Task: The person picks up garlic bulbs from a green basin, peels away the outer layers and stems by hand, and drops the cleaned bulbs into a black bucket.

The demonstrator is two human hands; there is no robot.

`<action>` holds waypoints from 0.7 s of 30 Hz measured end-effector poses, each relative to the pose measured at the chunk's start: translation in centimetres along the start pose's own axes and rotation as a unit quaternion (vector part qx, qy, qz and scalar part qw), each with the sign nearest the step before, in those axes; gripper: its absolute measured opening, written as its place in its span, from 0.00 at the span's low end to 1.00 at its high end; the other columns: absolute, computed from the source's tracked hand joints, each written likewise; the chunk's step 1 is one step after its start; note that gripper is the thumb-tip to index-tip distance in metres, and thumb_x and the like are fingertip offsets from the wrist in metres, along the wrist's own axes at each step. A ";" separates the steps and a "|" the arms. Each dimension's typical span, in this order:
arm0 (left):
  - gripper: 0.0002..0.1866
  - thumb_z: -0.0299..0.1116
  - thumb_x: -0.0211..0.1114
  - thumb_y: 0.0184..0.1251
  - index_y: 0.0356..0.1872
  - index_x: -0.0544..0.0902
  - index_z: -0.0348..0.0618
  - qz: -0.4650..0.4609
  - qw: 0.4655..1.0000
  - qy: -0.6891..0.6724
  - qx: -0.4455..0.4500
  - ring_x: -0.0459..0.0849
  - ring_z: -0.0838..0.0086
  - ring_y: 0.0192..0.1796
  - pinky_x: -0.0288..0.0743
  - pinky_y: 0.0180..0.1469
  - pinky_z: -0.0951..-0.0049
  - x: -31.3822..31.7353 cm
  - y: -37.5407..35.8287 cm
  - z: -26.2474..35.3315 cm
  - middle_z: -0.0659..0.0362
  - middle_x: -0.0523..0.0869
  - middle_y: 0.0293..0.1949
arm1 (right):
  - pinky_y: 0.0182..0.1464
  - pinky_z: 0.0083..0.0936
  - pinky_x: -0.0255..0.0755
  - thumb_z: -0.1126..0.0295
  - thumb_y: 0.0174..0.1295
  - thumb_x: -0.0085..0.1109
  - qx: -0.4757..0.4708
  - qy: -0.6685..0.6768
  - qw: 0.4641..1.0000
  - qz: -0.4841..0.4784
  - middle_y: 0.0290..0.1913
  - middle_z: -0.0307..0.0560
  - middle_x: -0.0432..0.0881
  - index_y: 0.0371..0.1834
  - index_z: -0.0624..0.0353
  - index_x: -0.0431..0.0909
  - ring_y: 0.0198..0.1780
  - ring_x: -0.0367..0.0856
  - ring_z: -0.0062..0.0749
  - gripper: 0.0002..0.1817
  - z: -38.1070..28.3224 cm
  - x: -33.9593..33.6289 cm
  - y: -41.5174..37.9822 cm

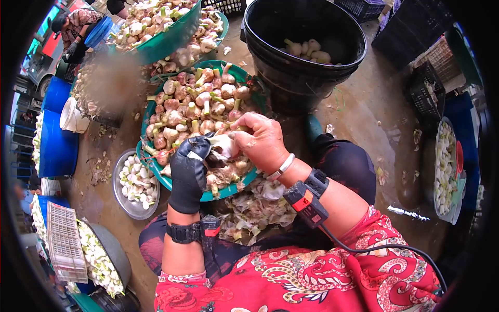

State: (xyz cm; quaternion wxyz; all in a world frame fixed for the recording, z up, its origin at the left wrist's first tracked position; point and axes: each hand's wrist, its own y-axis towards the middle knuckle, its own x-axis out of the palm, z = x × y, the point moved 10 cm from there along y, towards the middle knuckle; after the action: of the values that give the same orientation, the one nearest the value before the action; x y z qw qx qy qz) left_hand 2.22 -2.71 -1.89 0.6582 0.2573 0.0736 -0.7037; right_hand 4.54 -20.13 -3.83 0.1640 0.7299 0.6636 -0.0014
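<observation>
Garlic bulb: white, partly peeled, papery skin loose. Held between both hands over the near rim of the green basin, which is heaped with unpeeled, pink-tinged bulbs with cut green stems. Bulb touches the gloved left fingers and the bare right fingers.

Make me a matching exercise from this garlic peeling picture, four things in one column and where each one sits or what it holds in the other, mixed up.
1. left hand
2. black bucket
3. small metal bowl
4. right hand

a. bare, bracelet at the wrist
b. peeled white cloves, beside the teal basin
c. black glove
d. few garlic bulbs inside

Pairs: 1-c, 2-d, 3-b, 4-a
</observation>
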 end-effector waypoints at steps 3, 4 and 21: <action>0.18 0.24 0.58 0.67 0.58 0.77 0.35 0.005 0.928 -0.290 -0.233 0.81 0.80 0.42 0.76 0.44 0.78 2.4 -1.2 -1.4 0.59 0.84 0.47 | 0.34 0.29 0.75 0.79 0.48 0.63 -0.122 -0.082 0.989 -0.028 0.28 0.49 0.79 0.31 0.60 0.81 0.30 0.81 0.39 0.06 -2.6 0.0 0.0; 0.18 0.24 0.60 0.65 0.55 0.78 0.34 -0.004 0.957 -0.228 -0.180 0.82 0.79 0.43 0.77 0.46 0.77 2.4 -0.9 -1.2 0.56 0.83 0.49 | 0.34 0.29 0.75 0.79 0.48 0.62 -0.123 -0.078 0.988 -0.047 0.28 0.49 0.78 0.30 0.59 0.81 0.31 0.80 0.44 0.06 -3.0 0.2 -0.3; 0.32 0.31 0.63 0.64 0.68 0.65 0.35 -0.246 0.905 -0.137 -0.320 0.82 0.79 0.37 0.77 0.39 0.77 7.7 -6.8 -3.1 0.56 0.85 0.40 | 0.32 0.23 0.80 0.80 0.57 0.59 0.255 0.396 0.882 -0.036 0.32 0.47 0.83 0.37 0.64 0.77 0.31 0.84 0.29 0.05 4.0 -2.9 -0.1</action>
State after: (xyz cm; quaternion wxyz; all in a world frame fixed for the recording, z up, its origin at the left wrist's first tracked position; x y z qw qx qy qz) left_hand -3.52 -7.33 -9.67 0.5147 -0.0927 0.2648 -0.8102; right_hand 4.95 -23.88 -7.02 -0.3040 0.6617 0.6760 0.1129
